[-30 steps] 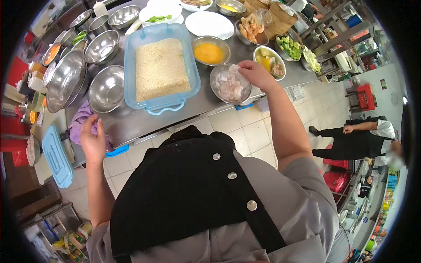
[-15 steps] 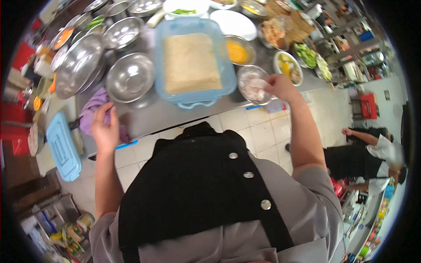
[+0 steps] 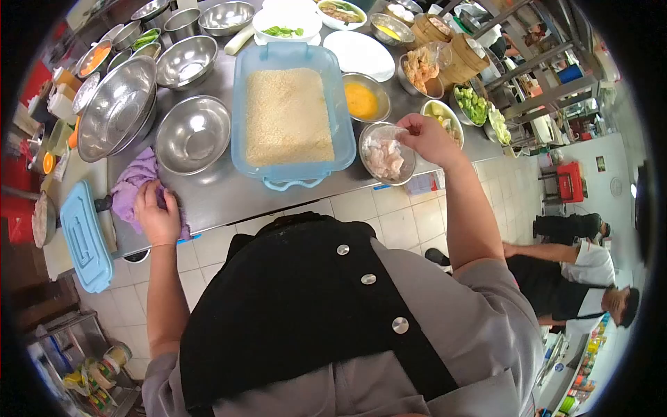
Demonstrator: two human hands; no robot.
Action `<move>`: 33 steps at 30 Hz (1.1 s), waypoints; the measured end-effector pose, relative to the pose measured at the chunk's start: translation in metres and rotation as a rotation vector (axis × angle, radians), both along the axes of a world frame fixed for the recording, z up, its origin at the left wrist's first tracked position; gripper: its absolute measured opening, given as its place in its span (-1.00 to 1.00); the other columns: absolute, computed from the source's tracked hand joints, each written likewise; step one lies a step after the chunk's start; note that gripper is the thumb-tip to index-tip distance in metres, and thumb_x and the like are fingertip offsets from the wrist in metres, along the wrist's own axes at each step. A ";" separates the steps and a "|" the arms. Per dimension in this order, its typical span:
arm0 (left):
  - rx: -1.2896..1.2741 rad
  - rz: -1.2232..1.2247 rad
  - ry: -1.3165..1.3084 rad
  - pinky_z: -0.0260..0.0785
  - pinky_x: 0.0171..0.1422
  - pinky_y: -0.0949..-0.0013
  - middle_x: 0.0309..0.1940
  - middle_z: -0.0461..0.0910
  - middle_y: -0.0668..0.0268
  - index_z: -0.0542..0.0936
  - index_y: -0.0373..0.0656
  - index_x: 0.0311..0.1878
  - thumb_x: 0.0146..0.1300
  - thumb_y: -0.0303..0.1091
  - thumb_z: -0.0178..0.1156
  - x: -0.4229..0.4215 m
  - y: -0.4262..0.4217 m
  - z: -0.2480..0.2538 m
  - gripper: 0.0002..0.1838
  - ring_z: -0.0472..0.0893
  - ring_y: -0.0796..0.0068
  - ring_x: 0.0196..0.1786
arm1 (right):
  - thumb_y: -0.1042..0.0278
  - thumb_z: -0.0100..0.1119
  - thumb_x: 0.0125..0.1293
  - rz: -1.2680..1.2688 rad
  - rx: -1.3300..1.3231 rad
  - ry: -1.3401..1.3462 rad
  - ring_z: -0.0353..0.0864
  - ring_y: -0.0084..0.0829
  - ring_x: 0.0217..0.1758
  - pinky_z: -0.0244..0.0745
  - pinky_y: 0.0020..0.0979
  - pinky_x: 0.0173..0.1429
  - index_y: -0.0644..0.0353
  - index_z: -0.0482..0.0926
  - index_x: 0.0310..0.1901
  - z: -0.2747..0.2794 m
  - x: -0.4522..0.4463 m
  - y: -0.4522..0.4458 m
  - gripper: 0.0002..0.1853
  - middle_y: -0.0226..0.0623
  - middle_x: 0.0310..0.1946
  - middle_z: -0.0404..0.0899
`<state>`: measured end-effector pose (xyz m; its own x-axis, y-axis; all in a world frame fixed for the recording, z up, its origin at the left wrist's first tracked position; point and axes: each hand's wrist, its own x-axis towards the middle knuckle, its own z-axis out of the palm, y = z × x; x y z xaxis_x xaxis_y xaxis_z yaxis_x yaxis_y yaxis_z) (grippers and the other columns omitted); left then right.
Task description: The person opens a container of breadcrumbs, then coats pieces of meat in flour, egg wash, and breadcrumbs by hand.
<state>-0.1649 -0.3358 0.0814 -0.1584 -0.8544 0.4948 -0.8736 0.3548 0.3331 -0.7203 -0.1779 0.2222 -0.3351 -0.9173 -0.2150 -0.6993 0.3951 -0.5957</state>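
My right hand (image 3: 427, 137) pinches a pale, floured piece of meat (image 3: 394, 133) at the right rim of a steel bowl (image 3: 410, 169), which holds more pale pieces. Behind that bowl is another with beaten egg (image 3: 361, 101). A blue plastic tub (image 3: 243, 104) filled with pale crumbs (image 3: 288, 115) sits to the left of both. My left hand (image 3: 158, 214) rests on a crumpled purple cloth (image 3: 135, 182) near the table's front edge, its fingers apart.
Steel bowls (image 3: 193, 135) stand left of the tub, with a blue lid (image 3: 86, 236) at the far left. A white plate (image 3: 359, 55), bowls of greens (image 3: 471, 105) and bamboo steamers (image 3: 462, 59) are behind. Two other people (image 3: 566, 278) are at the right.
My left hand has come down onto the purple cloth. My right hand has raised a meat piece to the bowl's rim. One co-worker is now closer at the right.
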 end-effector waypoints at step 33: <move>0.009 0.050 -0.082 0.37 0.29 0.03 0.10 0.58 0.10 0.65 -0.10 0.03 0.28 -0.29 0.21 -0.008 0.002 0.008 -0.72 0.53 -0.02 0.17 | 0.07 0.40 0.13 0.513 0.245 0.738 0.71 -0.19 0.10 0.61 -0.19 0.15 0.09 0.75 -0.05 -0.041 0.010 -0.139 -0.61 -0.15 -0.05 0.74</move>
<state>-0.1729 -0.3338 0.0892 -0.1552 -0.8667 0.4742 -0.9146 0.3074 0.2626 -0.7102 -0.3164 0.1808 -0.0306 -0.9481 -0.3165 -0.9916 -0.0109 0.1286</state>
